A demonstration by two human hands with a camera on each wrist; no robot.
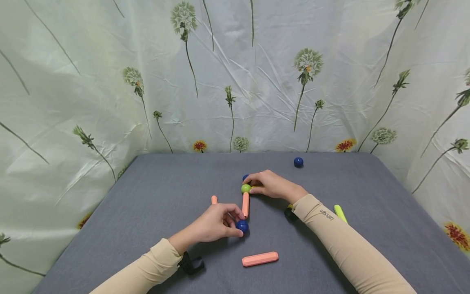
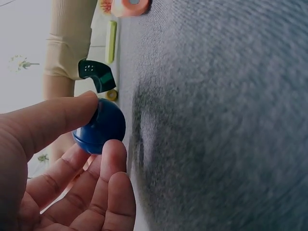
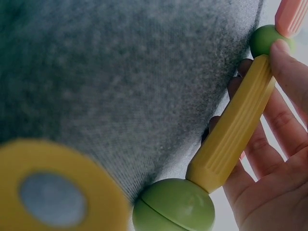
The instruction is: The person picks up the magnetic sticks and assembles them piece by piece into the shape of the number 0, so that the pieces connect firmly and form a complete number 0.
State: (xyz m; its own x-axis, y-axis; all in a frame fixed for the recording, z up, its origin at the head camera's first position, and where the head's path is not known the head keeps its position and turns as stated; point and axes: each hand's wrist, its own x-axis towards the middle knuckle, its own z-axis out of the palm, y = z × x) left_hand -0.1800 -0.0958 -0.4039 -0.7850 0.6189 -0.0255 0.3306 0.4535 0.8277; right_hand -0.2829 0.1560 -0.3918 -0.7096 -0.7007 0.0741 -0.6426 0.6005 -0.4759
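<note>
My left hand (image 1: 221, 221) pinches a blue ball (image 1: 242, 226) between thumb and fingertips, just below the near end of a coral rod (image 1: 245, 205). That rod's far end meets a green ball (image 1: 246, 188). My right hand (image 1: 273, 184) grips a yellow rod (image 3: 233, 130) where it joins this ball, the thumb touching the joint. In the right wrist view a second green ball (image 3: 173, 204) sits at the rod's other end. Another yellow rod (image 3: 48, 192) shows its round grey end close to the camera. Behind the right fingers, a blue ball (image 1: 245, 177) is partly hidden.
On the grey cloth-covered table (image 1: 176, 179) lie a coral rod (image 1: 260, 259) in front, another coral rod (image 1: 214, 199) partly behind the left hand, and a yellow-green rod (image 1: 340, 213) beside the right sleeve. A blue ball (image 1: 298, 162) rests near the back edge, before a flowered curtain (image 1: 264, 102).
</note>
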